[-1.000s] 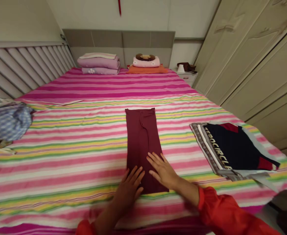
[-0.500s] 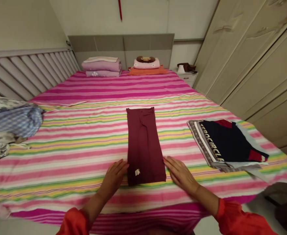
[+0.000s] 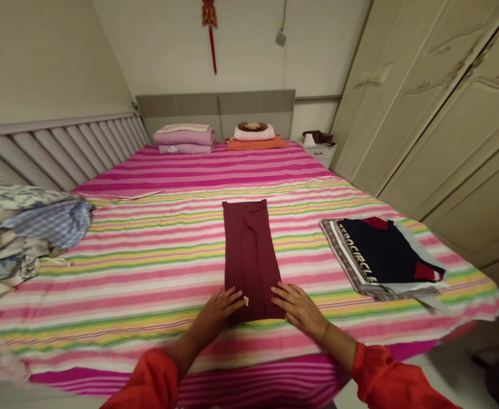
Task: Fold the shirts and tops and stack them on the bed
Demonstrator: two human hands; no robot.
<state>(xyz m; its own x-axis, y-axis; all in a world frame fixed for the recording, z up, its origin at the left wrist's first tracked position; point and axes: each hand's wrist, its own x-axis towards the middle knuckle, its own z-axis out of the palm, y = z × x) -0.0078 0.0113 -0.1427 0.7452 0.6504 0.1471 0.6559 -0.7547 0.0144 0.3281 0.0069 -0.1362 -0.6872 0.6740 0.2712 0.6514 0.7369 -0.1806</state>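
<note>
A maroon folded garment (image 3: pixel 249 250) lies flat on the striped bedsheet (image 3: pixel 168 278), with its narrower end away from me. A small white tag shows near its close end, beside my left fingers. My left hand (image 3: pixel 221 309) rests on the garment's near left edge, fingers stretched out over the cloth. On the near right edge lies my right hand (image 3: pixel 300 309), its fingers spread flat on the fabric. Neither hand grips the cloth.
To the right sits a stack of folded clothes (image 3: pixel 377 253) with a navy top uppermost. A loose heap of clothes (image 3: pixel 40 227) lies at the left. Folded bedding (image 3: pixel 185 138) and an orange pillow (image 3: pixel 258 143) stand by the headboard. A wardrobe (image 3: pixel 437 102) lines the right side.
Both hands have moved inward from beside the garment onto its near corners. The left fingers now reach the white tag. The view has tilted up a little.
</note>
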